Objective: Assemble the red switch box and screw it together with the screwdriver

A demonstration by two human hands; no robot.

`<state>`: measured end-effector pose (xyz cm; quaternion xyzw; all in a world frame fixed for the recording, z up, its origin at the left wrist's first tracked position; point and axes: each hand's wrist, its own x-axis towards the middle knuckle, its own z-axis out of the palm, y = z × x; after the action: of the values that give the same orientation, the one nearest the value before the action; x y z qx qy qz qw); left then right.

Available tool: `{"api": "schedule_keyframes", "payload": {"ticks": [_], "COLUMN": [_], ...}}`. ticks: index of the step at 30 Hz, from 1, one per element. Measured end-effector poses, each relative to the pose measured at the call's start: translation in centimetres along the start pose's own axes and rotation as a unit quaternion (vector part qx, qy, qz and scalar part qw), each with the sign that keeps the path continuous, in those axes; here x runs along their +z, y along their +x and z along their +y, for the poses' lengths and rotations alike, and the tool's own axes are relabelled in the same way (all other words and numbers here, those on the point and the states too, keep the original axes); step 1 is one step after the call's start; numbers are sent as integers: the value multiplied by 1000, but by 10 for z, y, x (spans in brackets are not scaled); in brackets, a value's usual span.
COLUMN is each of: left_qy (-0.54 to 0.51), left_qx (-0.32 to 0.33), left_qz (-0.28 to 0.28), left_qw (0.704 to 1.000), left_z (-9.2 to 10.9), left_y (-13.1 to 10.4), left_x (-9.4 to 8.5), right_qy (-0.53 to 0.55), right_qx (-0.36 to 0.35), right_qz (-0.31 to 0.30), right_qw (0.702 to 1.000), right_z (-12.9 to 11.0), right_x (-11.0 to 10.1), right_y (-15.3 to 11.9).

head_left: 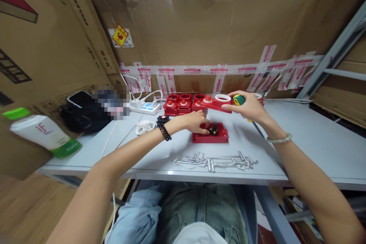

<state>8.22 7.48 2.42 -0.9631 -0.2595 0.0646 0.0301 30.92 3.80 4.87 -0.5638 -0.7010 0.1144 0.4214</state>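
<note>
Pressing a black part [213,129] into the red tray [210,136], the left hand [197,121] is pinching it; the right hand [248,106] is gripping a red plate [215,103], with finished red boxes [183,103] beyond and loose pins [214,161] nearer, unused.

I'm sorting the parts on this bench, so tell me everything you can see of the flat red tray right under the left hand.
The red tray is a low rectangular piece of what looks like moulded plastic, with a raised rim. It lies flat on the grey table, nearer the person than the row of red boxes and beyond the pile of metal pins. A small dark part sits in its middle. The left hand rests on its far left side, fingers touching that part. The right hand does not touch it.
</note>
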Motion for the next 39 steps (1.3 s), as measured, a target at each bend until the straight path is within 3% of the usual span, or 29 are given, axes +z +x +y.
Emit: {"api": "schedule_keyframes", "payload": {"ticks": [5, 9, 12, 17, 24, 39], "left_qy": [-37, -46, -44, -30, -60, -63], "left_qx": [-13, 8, 38, 28, -18, 25], "left_qz": [-17, 19, 53, 58, 35, 75], "left_qw": [999, 999, 997, 998, 997, 995], "left_z": [-5, -7, -6, -3, -2, 0], "left_y": [-4, -1, 2, -1, -6, 2], "left_x": [8, 17, 21, 20, 11, 22], "right_qy": [-64, -129, -191, -277, -297, -351], "right_qx": [-3, -6, -38, -68, -130, -132], "right_qz": [77, 74, 78, 77, 71, 45], "right_qw": [995, 989, 978, 955, 943, 926], "right_z": [8, 9, 7, 6, 9, 4], "right_x": [34, 62, 71, 74, 76, 77], "right_y": [-4, -13, -19, -22, -30, -33]}}
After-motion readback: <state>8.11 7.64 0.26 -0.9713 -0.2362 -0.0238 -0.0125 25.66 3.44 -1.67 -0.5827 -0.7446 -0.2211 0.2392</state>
